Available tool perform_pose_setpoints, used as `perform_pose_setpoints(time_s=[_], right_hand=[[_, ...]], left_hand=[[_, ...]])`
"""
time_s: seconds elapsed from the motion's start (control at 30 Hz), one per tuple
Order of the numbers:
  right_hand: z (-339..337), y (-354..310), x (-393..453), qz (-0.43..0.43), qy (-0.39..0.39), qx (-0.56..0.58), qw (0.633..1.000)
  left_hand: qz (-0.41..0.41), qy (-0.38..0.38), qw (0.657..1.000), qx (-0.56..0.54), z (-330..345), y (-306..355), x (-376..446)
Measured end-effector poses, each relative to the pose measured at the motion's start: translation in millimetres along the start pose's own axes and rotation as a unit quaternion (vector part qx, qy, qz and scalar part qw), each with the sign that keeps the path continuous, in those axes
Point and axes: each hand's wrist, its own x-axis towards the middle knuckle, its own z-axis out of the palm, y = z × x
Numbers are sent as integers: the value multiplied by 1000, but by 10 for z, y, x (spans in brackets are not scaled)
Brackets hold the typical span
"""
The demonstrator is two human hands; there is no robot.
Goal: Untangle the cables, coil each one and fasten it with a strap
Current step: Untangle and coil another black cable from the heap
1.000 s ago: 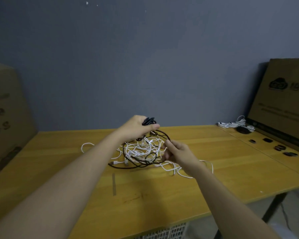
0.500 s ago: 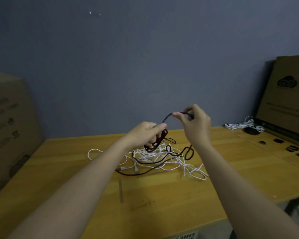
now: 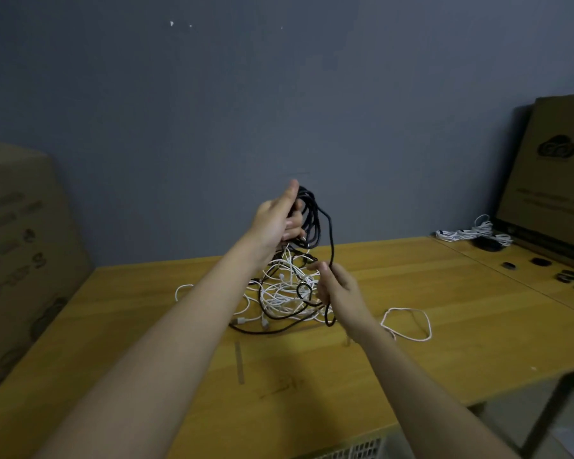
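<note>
Gripping black coil upright in left hand | right hand pinches its strand, hanging vertically | white tangle on table

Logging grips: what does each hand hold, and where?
Left hand grips the coiled loops of the black cable; right hand pinches its loose run below.

Grey wall behind wooden table, cardboard boxes both sides.
</note>
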Motion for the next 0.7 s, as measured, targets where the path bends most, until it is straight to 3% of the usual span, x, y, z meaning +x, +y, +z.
perform_pose_setpoints(time_s=[0.13,0.27,0.33,0.47,0.6,0.7], right_hand=[[11,42,-19,5,33,-2,999],[27,36,-4,26,-7,-152,988],[85,-29,-14,24,-57,-269,961],[137,-121,-94,-34,-100,-365,925],[71,-324,-147,-50,-139,-276,950],[-12,-391,-129,-30,-143,-204,968]], left_hand=[[6,54,997,-53,-62,-3,30],[27,27,996,-75,-4,-24,2],[39,19,997,-68,68,-49,-15],[66,27,989,129,77,-197,15],[37,-5,944,329,44,-368,-22],[41,-37,891,451,34,-441,-78]])
